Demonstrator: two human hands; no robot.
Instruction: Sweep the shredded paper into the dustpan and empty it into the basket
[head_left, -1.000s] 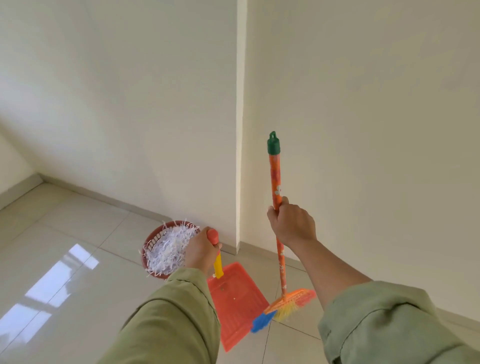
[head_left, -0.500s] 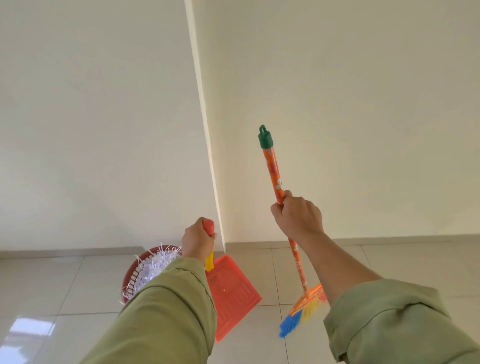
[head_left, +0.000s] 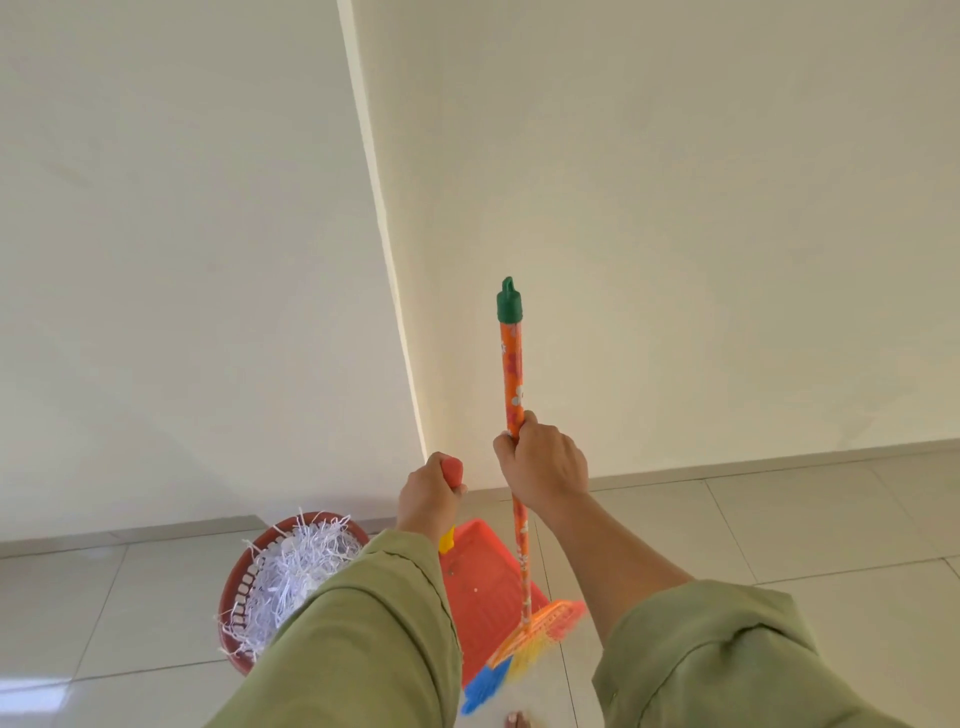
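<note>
A person's two hands reach forward from loose olive-green sleeves (head_left: 374, 639), seen from above. The left hand (head_left: 427, 500) is curled in a fist around the red top of the dustpan handle (head_left: 452, 471), knuckles up, with the forearm running straight down toward the bottom edge of the view. The right hand (head_left: 543, 466) is wrapped around the broom handle (head_left: 511, 374) about midway along it, thumb side up, back of the hand toward the camera; its bare forearm slants down to the right into a pushed-up sleeve.

The broom (head_left: 522, 571) stands nearly upright. Its handle is orange with a pale flower print and ends in a green cap (head_left: 509, 301) above the hand. At the bottom is an orange head (head_left: 545, 623) with yellow and blue bristles (head_left: 485, 686), lying over the lower right edge of the dustpan.

The dustpan (head_left: 483, 587) is a red-orange plastic tray hanging below the left hand, with a short yellow section of handle showing just under the wrist. Its tray shows only a few tiny specks.

To the left of the dustpan, partly hidden by the left sleeve, a round reddish-brown basket (head_left: 231, 597) sits on the floor. It is heaped with white shredded paper (head_left: 296, 566), with strands sticking out over its rim.

The floor (head_left: 779, 525) is pale glossy tile, meeting cream walls (head_left: 675, 208) at a corner behind the hands. A few toes (head_left: 519, 719) show at the bottom edge.
</note>
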